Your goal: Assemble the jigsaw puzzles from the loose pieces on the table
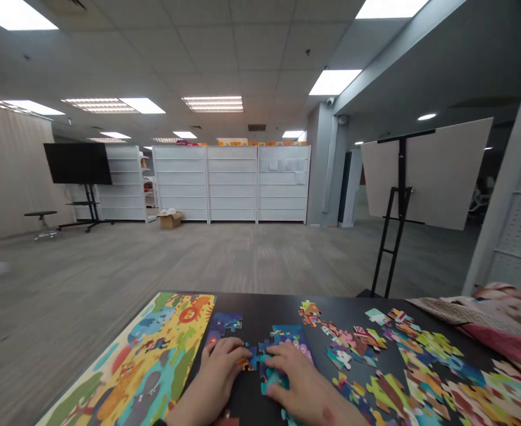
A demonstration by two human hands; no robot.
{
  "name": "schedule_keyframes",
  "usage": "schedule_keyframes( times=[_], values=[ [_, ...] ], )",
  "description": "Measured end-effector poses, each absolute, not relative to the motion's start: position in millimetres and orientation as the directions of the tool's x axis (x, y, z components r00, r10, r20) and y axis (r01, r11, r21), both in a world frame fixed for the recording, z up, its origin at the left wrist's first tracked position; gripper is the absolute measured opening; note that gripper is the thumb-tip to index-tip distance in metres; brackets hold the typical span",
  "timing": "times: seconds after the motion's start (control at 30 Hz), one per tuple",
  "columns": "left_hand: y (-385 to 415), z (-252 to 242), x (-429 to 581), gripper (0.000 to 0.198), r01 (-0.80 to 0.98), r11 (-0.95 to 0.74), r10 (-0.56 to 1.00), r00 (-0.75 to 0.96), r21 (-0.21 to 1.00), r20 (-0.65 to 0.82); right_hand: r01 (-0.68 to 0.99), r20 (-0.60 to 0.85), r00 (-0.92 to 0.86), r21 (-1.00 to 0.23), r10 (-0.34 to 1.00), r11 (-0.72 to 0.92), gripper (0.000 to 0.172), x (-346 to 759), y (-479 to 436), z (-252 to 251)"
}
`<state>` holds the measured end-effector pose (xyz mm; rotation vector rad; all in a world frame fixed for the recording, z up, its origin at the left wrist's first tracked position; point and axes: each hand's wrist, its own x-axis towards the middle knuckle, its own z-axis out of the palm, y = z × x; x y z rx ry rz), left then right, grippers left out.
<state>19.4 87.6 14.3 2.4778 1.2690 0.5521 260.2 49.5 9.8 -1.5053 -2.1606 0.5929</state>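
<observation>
On the dark table [260,305], both hands worked close together at the near middle. The left hand [221,362] was narrow, its fingers bent and bunched, with the fingertips on a small blue and orange puzzle piece [250,362]; I could not tell whether it was gripped or only pressed. The right hand [290,370] lay palm down, thumb apart from the fingers, on a blue puzzle section [287,332] with a purple shape at its right; I could not tell whether it was pinching any edge. Just beyond the left hand lay a dark blue and purple puzzle section [227,321].

To the left, a bright animal picture [145,355] spread along the table edge. To the right, loose puzzle pieces [438,343] lay scattered and overlapping, a small brown and yellow cluster [309,312] at their far left. A crumpled cloth [509,343] rested at the right edge.

Far across the floor stood white shelves [231,183], with a cardboard box [170,220] before them, a black screen [77,164] at left and a pale board [447,171] on a black stand at right
</observation>
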Motion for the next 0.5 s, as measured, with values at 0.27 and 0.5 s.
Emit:
schedule_keyframes(
  times=[0.27,0.5],
  values=[
    [88,15,20,0.048,0.713,-0.57,0.818,0.539,0.409,0.201,0.719,0.144,-0.322,-0.606,0.936,0.341,0.046,253,43,14],
    [90,4,17,0.045,0.7,-0.588,0.807,0.537,0.406,0.244,0.699,0.159,-0.318,-0.627,0.935,0.344,0.047,252,45,14]
  ],
)
